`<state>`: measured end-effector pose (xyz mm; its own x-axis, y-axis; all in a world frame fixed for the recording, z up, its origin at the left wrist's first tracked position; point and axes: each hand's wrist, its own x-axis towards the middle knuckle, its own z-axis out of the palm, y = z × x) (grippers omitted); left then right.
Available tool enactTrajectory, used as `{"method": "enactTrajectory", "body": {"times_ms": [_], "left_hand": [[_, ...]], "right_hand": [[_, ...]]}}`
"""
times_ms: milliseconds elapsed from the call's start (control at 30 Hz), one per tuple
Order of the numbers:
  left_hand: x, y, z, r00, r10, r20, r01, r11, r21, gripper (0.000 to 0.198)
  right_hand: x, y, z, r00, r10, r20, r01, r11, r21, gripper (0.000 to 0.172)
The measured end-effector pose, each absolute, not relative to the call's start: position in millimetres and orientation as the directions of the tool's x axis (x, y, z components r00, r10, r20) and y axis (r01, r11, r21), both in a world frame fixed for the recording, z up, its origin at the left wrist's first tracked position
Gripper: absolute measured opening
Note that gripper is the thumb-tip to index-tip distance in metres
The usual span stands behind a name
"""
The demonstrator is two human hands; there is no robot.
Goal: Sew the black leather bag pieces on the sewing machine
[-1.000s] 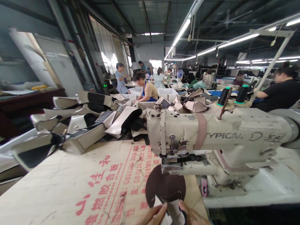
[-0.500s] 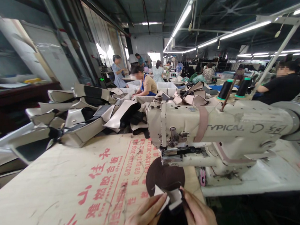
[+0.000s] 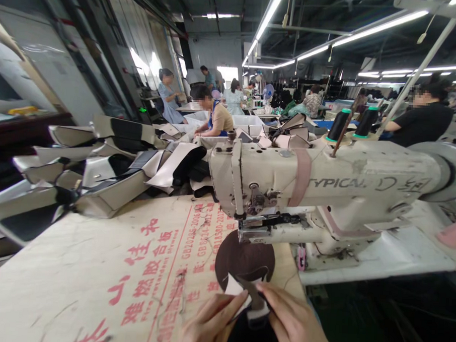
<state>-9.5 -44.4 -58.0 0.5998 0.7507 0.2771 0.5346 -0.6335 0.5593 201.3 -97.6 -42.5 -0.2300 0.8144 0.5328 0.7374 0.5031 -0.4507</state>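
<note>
At the bottom of the view, my left hand (image 3: pixel 214 319) pinches one edge of a black-and-beige fabric piece (image 3: pixel 254 336). My right hand (image 3: pixel 290 315) grips its other edge, fingers closed. A pale pointed corner of the piece sticks out past my left fingertips. Between the hands a dark strip (image 3: pixel 251 291) runs over the piece; whether it is joined to it I cannot tell. Just beyond lies a flat dark brown roll of tape (image 3: pixel 245 260) on the plywood board (image 3: pixel 133 267), partly under the arm of the sewing machine (image 3: pixel 341 178).
Beige and black sewn pieces (image 3: pixel 114 186) are heaped along the board's far left side. Two black thread cones (image 3: pixel 337 126) stand behind the machine. Loose threads lie on the board. Several people work farther back, one in a tan top (image 3: pixel 220 118) beyond the heap.
The view has shifted, so the machine and heap sit slightly left and higher. My right fingers have moved closer to my left, and a dark strip now shows over the pale edge.
</note>
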Motion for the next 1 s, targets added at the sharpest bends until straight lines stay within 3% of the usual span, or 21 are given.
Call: {"method": "enactTrajectory", "body": {"times_ms": [167,367,567,700,833,1000], "left_hand": [[-12,-41,-48,0.621,0.72,0.31,0.528,-0.677,0.513,0.036],[-19,-36,-27,0.746,0.589,0.311,0.464,-0.794,0.393,0.041],[-21,-35,-14,0.825,0.532,0.19,0.413,-0.797,0.44,0.045],[-14,-36,-10,0.818,0.533,0.216,0.417,-0.809,0.414,0.037],[-2,-39,-11,0.815,0.483,0.32,0.39,-0.866,0.314,0.026],[5,-40,0,0.89,0.281,0.358,0.27,-0.959,0.081,0.022]], "right_hand": [[199,-98,-46,-0.376,0.743,0.554,0.762,0.588,-0.271,0.038],[201,-97,-37,-0.415,0.753,0.511,0.699,0.623,-0.351,0.036],[206,-94,-28,-0.517,0.756,0.402,0.684,0.647,-0.337,0.04],[209,-93,-27,-0.521,0.741,0.422,0.668,0.663,-0.338,0.041],[208,-92,-36,-0.491,0.706,0.511,0.629,0.693,-0.353,0.038],[209,-88,-44,-0.458,0.647,0.609,0.599,0.731,-0.327,0.032]]}}
